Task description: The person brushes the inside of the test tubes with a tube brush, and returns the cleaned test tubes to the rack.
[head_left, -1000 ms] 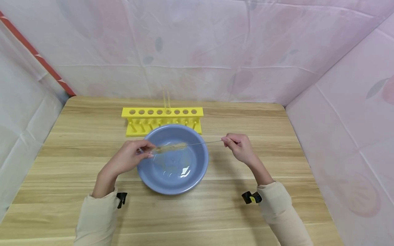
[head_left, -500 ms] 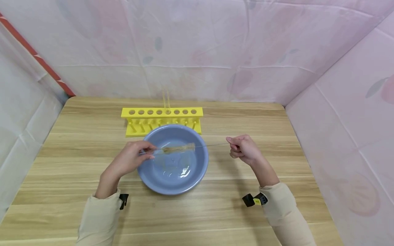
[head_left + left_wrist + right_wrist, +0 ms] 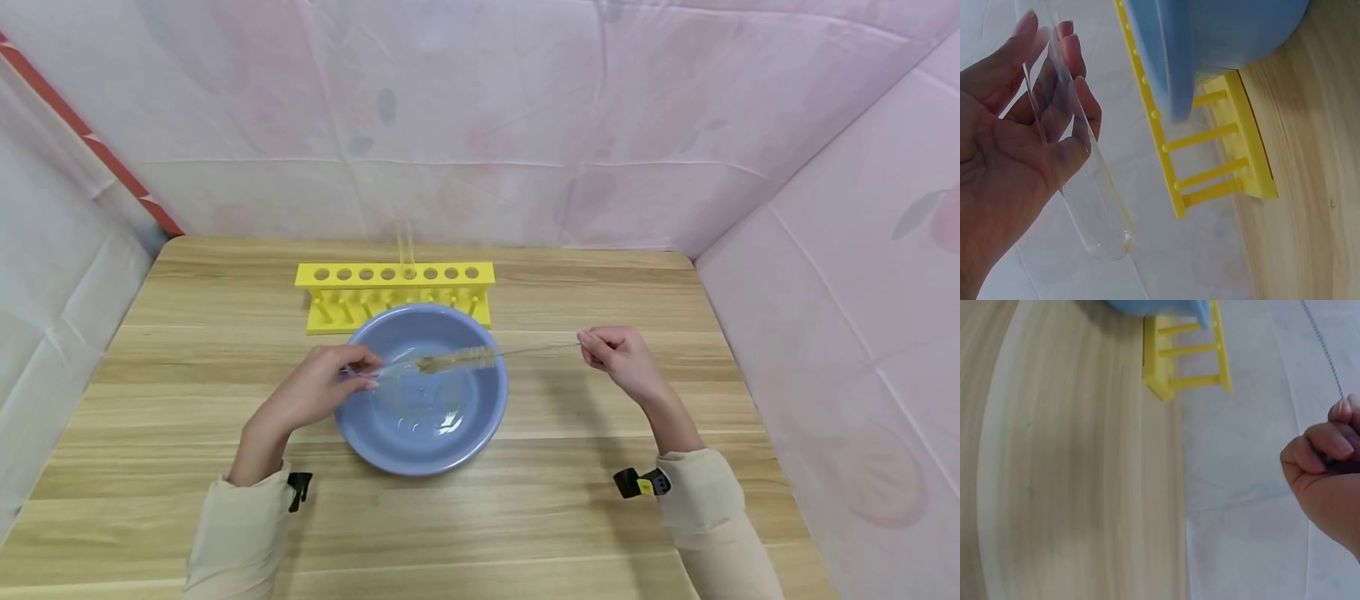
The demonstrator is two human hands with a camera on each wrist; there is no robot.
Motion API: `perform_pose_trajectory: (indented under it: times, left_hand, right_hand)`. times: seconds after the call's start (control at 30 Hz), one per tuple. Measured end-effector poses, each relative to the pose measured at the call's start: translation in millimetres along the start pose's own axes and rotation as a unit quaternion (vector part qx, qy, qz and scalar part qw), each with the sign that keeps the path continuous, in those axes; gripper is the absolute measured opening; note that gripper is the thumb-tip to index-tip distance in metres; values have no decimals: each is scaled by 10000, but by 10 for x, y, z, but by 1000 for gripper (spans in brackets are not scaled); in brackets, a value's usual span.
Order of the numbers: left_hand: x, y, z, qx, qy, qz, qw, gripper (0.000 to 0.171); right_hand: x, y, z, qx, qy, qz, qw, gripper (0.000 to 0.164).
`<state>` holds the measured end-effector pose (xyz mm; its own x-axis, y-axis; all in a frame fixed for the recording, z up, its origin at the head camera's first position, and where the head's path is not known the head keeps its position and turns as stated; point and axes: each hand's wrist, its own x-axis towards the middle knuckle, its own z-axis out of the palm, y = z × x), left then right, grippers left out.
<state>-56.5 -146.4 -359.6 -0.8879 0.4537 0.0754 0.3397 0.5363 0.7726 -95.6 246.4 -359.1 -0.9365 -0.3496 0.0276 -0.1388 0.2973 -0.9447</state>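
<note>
My left hand (image 3: 326, 382) grips a clear glass test tube (image 3: 1100, 212), its rounded bottom sticking out past the palm in the left wrist view. In the head view the tube lies nearly level over the blue basin (image 3: 420, 462). My right hand (image 3: 618, 358) pinches the end of the twisted wire handle of a test tube brush (image 3: 476, 357). The bristles hang over the basin; their right part fans out wider than the left, which seems to sit inside the tube, though the tube's mouth is hard to make out. In the right wrist view the wire (image 3: 1324, 350) rises from my fingertips.
Behind the basin stands a yellow test tube rack (image 3: 393, 275), its front partly covered by the basin's rim. One clear tube (image 3: 406, 246) stands upright in it. Some water glints in the basin. Patterned cloth walls (image 3: 480, 125) enclose the wooden table (image 3: 525, 517).
My right hand has moved to the right, drawing the brush with it, and more bristles now fan out. My left hand and the tube have hardly moved.
</note>
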Motion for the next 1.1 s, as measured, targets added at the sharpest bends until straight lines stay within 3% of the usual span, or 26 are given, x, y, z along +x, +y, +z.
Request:
perform_pose_trajectory:
  times: [0.1, 0.23, 0.3, 0.4, 0.47, 0.53, 0.63, 0.73, 0.8, 0.87, 0.93, 1.03, 1.1]
  left_hand:
    - [1, 4, 2, -2, -3, 29, 10000, 18]
    - [18, 4, 19, 62, 20, -3, 10000, 18]
    - [24, 3, 29, 105, 30, -31, 9999, 18]
    - [24, 1, 40, 142, 52, -57, 9999, 18]
    - [21, 1, 46, 188, 88, -47, 9998, 18]
    - [17, 1, 49, 223, 118, -45, 9997, 18]
    - [17, 1, 48, 272, 156, -2, 9995, 18]
    - [17, -4, 28, 205, 155, 13, 9997, 19]
    - [3, -16, 5, 116, 138, 31, 9998, 19]
    - [-8, -28, -20, 6, 84, 20, 10000, 19]
    - [-22, -41, -42, -56, 32, 10, 10000, 18]
    - [-39, -67, -68, -80, -39, -16, 10000, 18]
    - [-61, -98, -93, -41, -19, -81, 10000, 18]
  right_hand:
    - [-26, 32, -28, -58, -22, -74, 10000, 36]
    - [-37, 34, -28, 580, -65, 409, 9975, 42]
    - [-34, 23, -26, 1240, -148, 772, 9892, 45]
    - [-22, 8, -32, 2186, -342, 1323, 9662, 47]
    - [-18, 1, -42, 2495, -441, 1661, 9530, 48]
    - [-18, -1, -50, 2577, -485, 1852, 9471, 48]
    - [-27, 7, -62, 2277, -389, 1705, 9579, 47]
    - [-50, 17, -70, 1185, -215, 1069, 9870, 45]
    - [-63, 29, -77, 419, -56, 552, 9976, 41]
    - [-77, 35, -77, -102, 121, 126, 9998, 38]
    - [-83, 43, -79, -205, 220, -110, 9995, 36]
    - [-96, 49, -84, -66, 236, 14, 9997, 38]
    - [-102, 59, -99, 318, 188, 144, 9992, 41]
